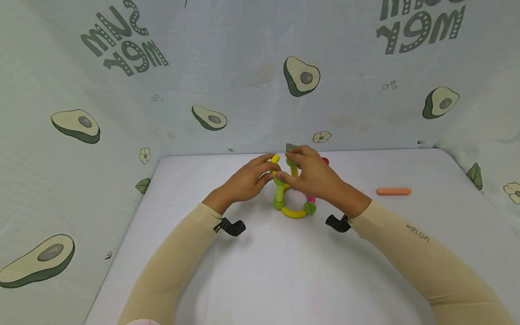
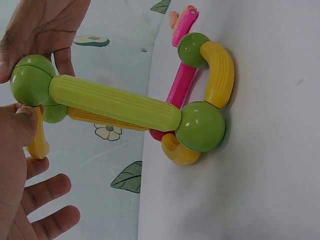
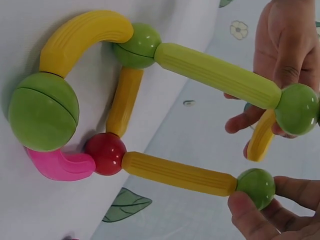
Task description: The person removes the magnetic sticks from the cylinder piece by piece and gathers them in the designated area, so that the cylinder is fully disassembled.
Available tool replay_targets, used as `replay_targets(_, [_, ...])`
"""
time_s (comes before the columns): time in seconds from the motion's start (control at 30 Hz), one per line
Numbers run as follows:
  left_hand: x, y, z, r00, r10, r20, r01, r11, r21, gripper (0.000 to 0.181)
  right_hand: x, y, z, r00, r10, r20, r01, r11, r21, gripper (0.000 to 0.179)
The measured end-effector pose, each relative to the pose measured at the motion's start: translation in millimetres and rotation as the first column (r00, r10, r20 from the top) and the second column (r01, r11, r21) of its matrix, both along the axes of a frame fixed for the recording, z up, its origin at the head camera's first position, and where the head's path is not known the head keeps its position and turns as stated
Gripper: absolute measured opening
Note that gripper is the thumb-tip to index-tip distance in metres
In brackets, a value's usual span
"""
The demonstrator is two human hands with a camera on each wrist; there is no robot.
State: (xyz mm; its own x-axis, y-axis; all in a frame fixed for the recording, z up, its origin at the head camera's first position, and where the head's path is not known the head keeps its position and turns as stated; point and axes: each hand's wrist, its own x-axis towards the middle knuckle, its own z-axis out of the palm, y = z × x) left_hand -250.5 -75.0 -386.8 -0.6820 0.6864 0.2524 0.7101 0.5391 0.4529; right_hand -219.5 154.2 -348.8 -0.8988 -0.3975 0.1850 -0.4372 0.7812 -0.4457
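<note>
My left hand (image 1: pixel 248 181) pinches a short curved yellow rod (image 2: pixel 38 136) beside a green ball (image 3: pixel 297 110). That ball tops a light green upright rod (image 2: pixel 115 102). My right hand (image 1: pixel 318 177) grips another green ball (image 3: pixel 256 188) on top of a yellow upright rod (image 3: pixel 177 172); its thumb reaches toward the first ball. Both uprights rise from a ring on the table, made of curved yellow rods (image 1: pixel 294 213), green balls (image 1: pixel 310 207), a red ball (image 3: pixel 105 153) and a curved pink rod (image 3: pixel 62 167). Whether the held rod touches the ball is partly hidden by fingers.
An orange rod (image 1: pixel 394 191) lies on the white table (image 1: pixel 260 271) to the right. Behind my right hand a red ball (image 1: pixel 325 160) shows. A light cloth printed with avocados (image 1: pixel 302 76) hangs behind and at the sides.
</note>
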Motion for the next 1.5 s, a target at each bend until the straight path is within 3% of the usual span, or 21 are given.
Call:
replay_targets(0.33, [-0.4,-3.1,0.8,0.999,0.014,-0.034,-0.014,1.0,-0.002,0.024,-3.3,1.2,0.2,0.999,-0.007,0.049,0.01,0.998,-0.069,0.073])
replay_targets(0.63, [0.0,-13.9,-4.7,0.997,0.072,-0.02,-0.072,0.997,-0.038,0.025,-3.5,1.5,-0.4,0.997,-0.043,0.068,0.047,0.998,-0.05,0.081])
replay_targets(0.9, [3.5,-42.8,-22.8,0.994,0.101,0.051,-0.097,0.992,-0.077,0.024,-2.0,-0.1,0.2,0.994,-0.086,0.063,0.084,0.996,0.035,0.089])
replay_targets(1.17, [11.0,-76.1,-43.8,0.986,0.135,0.094,-0.125,0.986,-0.109,0.023,-2.6,2.1,0.0,0.992,-0.089,0.094,0.083,0.995,0.058,0.099])
replay_targets(1.5, [16.2,-105.2,-52.5,0.98,0.171,0.101,-0.155,0.976,-0.15,0.023,-5.7,9.2,-3.2,0.992,-0.074,0.099,0.066,0.995,0.074,0.111])
